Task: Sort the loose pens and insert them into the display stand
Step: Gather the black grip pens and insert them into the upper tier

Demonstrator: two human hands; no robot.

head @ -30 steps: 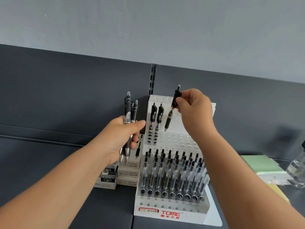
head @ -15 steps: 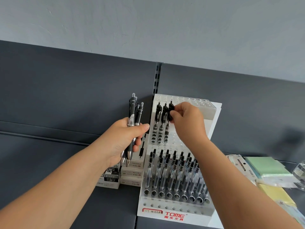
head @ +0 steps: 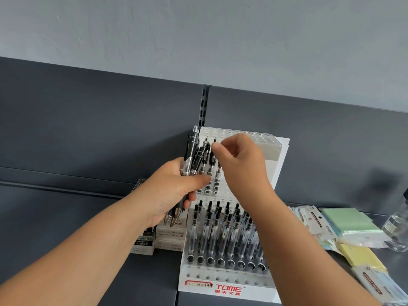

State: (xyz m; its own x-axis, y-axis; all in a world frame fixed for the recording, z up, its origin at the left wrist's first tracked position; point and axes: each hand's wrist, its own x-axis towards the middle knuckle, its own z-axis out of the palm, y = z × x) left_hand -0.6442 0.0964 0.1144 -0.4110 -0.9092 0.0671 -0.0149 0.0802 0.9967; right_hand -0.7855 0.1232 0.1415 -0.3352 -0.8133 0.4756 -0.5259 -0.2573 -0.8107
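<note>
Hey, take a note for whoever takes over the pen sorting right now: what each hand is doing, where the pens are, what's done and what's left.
Left hand: grips a bundle of loose pens upright, at the stand's upper left.
Right hand: fingers are at the tops of the upper tier pens; whether they pinch one is unclear.
Display stand: lower tier pens stand in rows; the upper tier has a few at its left, and most of its visible holes are bare.
Done: lower rows, first upper pens.
Left: seat the bundle in the upper holes.
</note>
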